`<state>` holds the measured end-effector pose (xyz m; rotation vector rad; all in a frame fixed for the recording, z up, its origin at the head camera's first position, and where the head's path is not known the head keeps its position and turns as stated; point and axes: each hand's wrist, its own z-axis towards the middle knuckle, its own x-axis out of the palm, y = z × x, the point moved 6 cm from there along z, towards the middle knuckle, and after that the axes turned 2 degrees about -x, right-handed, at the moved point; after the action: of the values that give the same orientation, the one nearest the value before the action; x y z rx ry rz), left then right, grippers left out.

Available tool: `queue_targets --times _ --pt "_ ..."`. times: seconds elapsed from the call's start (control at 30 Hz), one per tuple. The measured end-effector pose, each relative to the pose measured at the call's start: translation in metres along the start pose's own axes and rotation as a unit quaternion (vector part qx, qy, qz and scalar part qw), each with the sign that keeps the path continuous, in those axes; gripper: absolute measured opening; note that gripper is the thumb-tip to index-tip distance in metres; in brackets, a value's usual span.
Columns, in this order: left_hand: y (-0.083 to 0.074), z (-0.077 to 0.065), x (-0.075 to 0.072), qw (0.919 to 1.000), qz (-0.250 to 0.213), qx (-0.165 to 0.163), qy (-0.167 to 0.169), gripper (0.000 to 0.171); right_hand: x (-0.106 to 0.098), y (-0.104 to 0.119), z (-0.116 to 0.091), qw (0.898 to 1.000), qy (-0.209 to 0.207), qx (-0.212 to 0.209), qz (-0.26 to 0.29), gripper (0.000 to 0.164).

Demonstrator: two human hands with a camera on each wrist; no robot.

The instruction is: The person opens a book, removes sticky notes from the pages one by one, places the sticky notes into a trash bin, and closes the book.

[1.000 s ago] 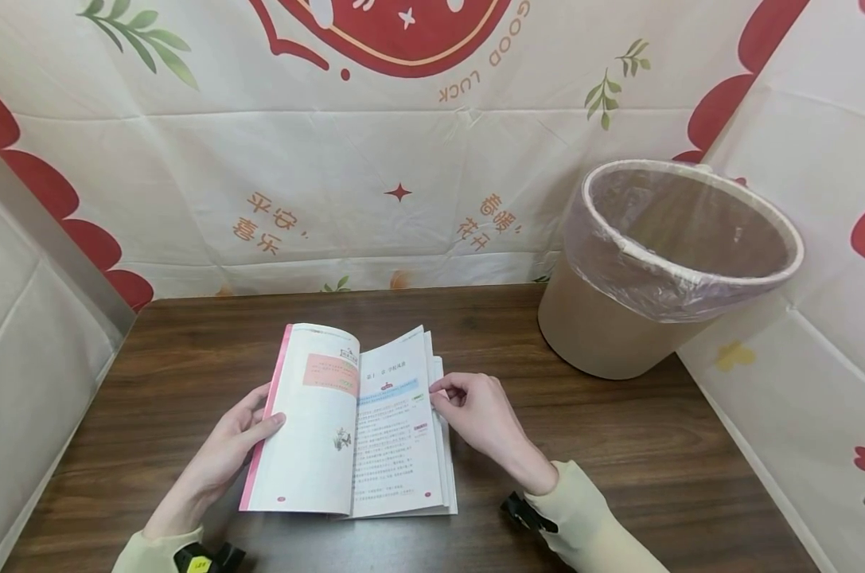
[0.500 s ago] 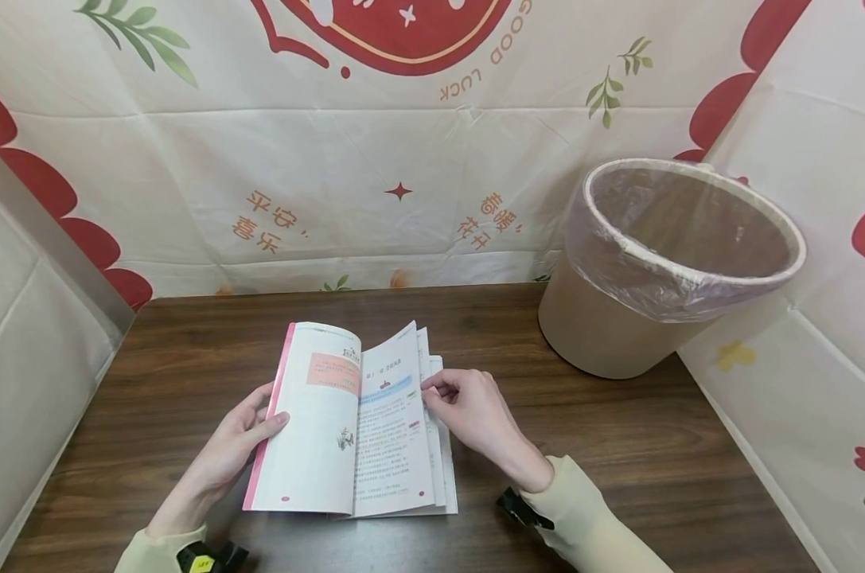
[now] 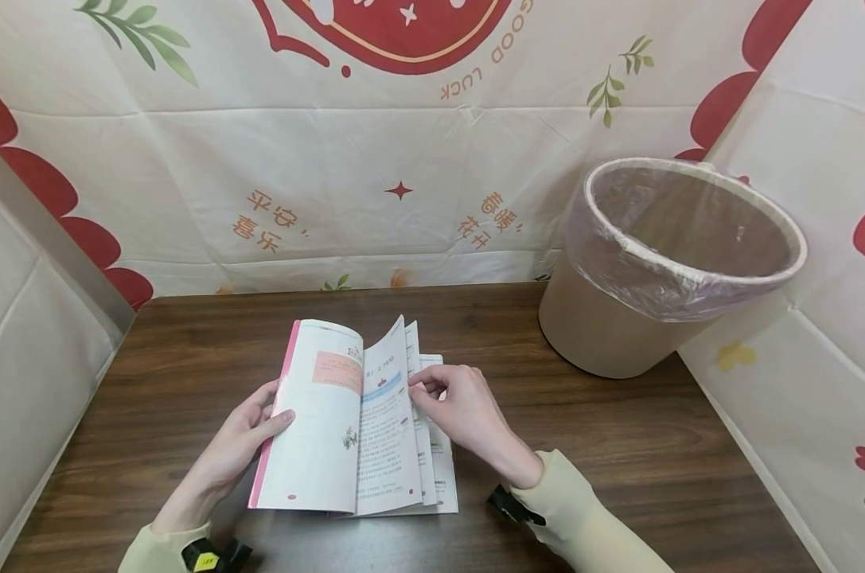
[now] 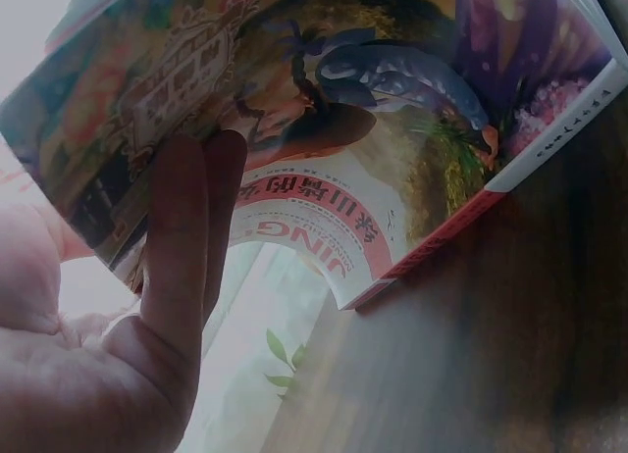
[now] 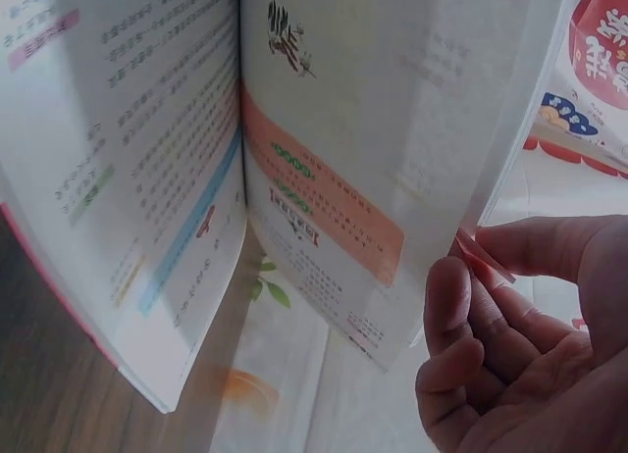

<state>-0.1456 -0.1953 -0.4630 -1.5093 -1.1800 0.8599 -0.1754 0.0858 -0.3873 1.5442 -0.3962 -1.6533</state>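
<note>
Toward half past six on the wood-grain surface (image 3: 153, 382): one book (image 3: 325, 465), soft-covered, spread wide. Its left page bears a pink text box and a small plant drawing; a pink strip runs down the nine o'clock edge. Its facing leaf (image 3: 383, 422), printed with a blue band, is raised and bowed, with further leaves fanned beneath it toward three o'clock.

Left hand (image 3: 235, 438): at the book's nine o'clock edge, grasping it, thumb over the page. Left wrist view: fingers (image 4: 177, 227) of this hand against the illustrated outer cover (image 4: 324, 129).

Right hand (image 3: 471, 406): at the book's three o'clock side, pinching the raised leaf at its edge between thumb and finger.

Sleeves: pale, one per arm; a black wrist device (image 3: 514, 506) at the right cuff, another, yellow-labelled, at the left.

Bin (image 3: 604, 330): tan, round, at two o'clock from the book, well apart; clear plastic liner (image 3: 618, 267) folded over its rim.

Backdrop (image 3: 346, 151): white cloth, twelve o'clock, printed with red shapes and green sprigs.
</note>
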Motion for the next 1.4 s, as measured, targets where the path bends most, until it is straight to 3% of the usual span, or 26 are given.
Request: queue_targets --times 0.2,0.5,1.4 --pt "-0.001 0.000 0.001 1.0000 0.003 0.007 0.004 0.063 0.002 0.008 0.002 1.000 -0.018 -0.015 -0.004 0.012" --pt "-0.003 -0.001 0.003 0.9999 -0.004 0.011 0.005 0.062 0.005 0.012 0.001 0.999 -0.029 -0.024 0.035 0.012" --pt "-0.018 0.002 0.026 0.9985 0.013 0.052 0.007 0.060 0.021 0.030 0.003 0.989 -0.074 -0.072 0.109 0.017"
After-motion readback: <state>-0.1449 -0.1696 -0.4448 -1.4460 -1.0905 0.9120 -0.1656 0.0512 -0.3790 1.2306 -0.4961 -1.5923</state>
